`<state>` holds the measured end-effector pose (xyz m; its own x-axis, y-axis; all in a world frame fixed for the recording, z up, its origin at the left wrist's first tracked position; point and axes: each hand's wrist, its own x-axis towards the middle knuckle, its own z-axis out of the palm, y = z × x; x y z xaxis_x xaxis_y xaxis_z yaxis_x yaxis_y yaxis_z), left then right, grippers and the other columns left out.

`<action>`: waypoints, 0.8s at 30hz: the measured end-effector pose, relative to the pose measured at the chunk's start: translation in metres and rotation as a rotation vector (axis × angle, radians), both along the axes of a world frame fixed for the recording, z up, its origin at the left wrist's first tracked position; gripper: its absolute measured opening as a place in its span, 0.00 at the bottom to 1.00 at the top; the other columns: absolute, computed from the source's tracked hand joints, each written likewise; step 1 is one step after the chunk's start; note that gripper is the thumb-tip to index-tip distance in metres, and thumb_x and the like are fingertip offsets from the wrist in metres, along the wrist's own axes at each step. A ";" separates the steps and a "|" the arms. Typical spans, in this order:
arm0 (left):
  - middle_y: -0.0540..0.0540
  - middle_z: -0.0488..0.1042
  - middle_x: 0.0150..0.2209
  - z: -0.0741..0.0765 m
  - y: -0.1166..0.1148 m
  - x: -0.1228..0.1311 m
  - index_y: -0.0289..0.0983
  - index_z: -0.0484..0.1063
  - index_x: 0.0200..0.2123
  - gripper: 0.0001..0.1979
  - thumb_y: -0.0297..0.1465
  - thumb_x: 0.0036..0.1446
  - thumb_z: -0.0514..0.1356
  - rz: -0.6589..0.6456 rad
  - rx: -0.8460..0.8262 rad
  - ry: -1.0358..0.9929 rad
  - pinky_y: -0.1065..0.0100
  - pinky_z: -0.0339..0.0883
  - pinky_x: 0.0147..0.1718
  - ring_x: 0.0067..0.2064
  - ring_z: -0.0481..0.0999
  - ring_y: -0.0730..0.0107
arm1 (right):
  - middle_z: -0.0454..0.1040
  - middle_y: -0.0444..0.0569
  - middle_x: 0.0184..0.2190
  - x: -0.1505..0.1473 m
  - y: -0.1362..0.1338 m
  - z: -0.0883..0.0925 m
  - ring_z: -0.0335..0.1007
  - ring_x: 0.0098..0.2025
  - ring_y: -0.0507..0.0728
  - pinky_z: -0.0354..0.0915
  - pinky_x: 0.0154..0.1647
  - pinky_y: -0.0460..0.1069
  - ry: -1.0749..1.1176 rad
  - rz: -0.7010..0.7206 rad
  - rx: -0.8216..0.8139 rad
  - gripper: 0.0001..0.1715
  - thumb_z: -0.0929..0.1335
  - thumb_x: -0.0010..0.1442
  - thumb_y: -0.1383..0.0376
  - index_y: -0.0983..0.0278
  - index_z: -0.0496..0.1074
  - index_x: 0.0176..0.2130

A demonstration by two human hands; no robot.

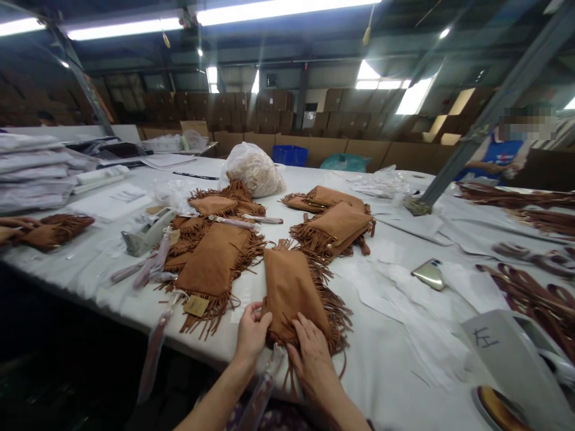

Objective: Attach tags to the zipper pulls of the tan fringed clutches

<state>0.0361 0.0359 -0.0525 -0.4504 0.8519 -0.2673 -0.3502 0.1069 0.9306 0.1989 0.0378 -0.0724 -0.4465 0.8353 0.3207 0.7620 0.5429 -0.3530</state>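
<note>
Pinching near edge of tan suede fringed pouch (291,287) with closed fingers of left hand (251,335), right hand (312,353) fingers curled over it; best laid flat on white tabletop (395,371), fringe clear.

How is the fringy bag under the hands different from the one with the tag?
The held bag has the left hand and right hand on it; the tagged bag lies untouched. The tagged bag shows a paper tag; the held bag none. Both are brown, fringed.
</note>
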 end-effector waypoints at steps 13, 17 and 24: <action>0.49 0.69 0.26 0.031 -0.040 0.022 0.37 0.72 0.33 0.16 0.43 0.60 0.54 -0.305 0.284 0.490 0.71 0.61 0.24 0.23 0.67 0.71 | 0.68 0.57 0.56 0.010 0.018 0.023 0.61 0.59 0.61 0.56 0.62 0.59 0.354 0.131 -0.289 0.30 0.62 0.48 0.74 0.67 0.68 0.52; 0.45 0.72 0.29 0.039 -0.038 0.012 0.40 0.72 0.30 0.15 0.37 0.63 0.50 -0.420 0.340 0.822 0.66 0.62 0.34 0.34 0.70 0.62 | 0.75 0.54 0.46 0.018 0.008 0.054 0.72 0.46 0.58 0.68 0.49 0.53 0.698 0.079 -0.517 0.26 0.63 0.53 0.69 0.66 0.67 0.53; 0.45 0.74 0.35 0.038 -0.036 0.015 0.40 0.72 0.38 0.13 0.36 0.63 0.49 -0.694 0.401 0.763 0.67 0.64 0.36 0.37 0.71 0.61 | 0.74 0.46 0.29 -0.002 -0.019 0.096 0.70 0.32 0.52 0.64 0.35 0.46 0.658 0.039 -0.208 0.08 0.66 0.59 0.63 0.63 0.75 0.32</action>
<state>0.0513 0.0001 -0.0150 0.2291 0.9461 0.2288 0.3493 -0.2993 0.8879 0.1969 0.0188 0.0234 -0.2452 0.8959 0.3704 0.3346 0.4368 -0.8350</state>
